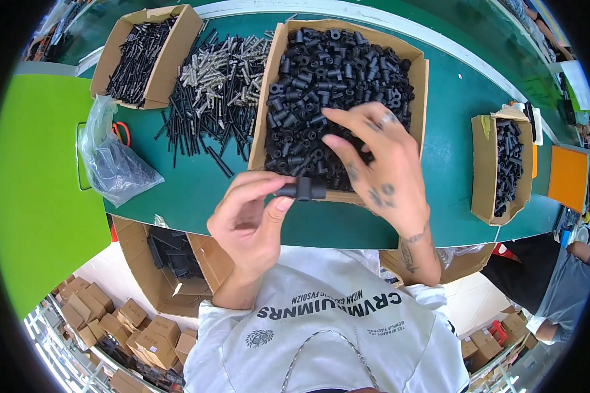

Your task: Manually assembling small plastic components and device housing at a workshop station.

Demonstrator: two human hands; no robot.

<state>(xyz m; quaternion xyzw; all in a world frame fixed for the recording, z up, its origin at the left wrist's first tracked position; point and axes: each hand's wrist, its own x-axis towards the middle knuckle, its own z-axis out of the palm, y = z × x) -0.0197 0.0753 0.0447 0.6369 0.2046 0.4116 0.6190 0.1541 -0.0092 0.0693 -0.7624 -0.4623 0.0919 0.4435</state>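
Fingers (269, 196) left pinch ribbed black plastic connector (300, 189) | right hand (373, 164) fingers spread over cardboard box (269, 98)

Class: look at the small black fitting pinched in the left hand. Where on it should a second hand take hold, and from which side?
Take the fitting by its free right end, coming from the right. It lies level; the left hand pinches its left end, and the thicker collar sits mid-length, so only the right stub is bare. The right hand is nearest, over the box of parts.

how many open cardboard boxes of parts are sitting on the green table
3: one at top left with thin black rods, one in the middle under the right hand, one at the right edge. More sit below the table.
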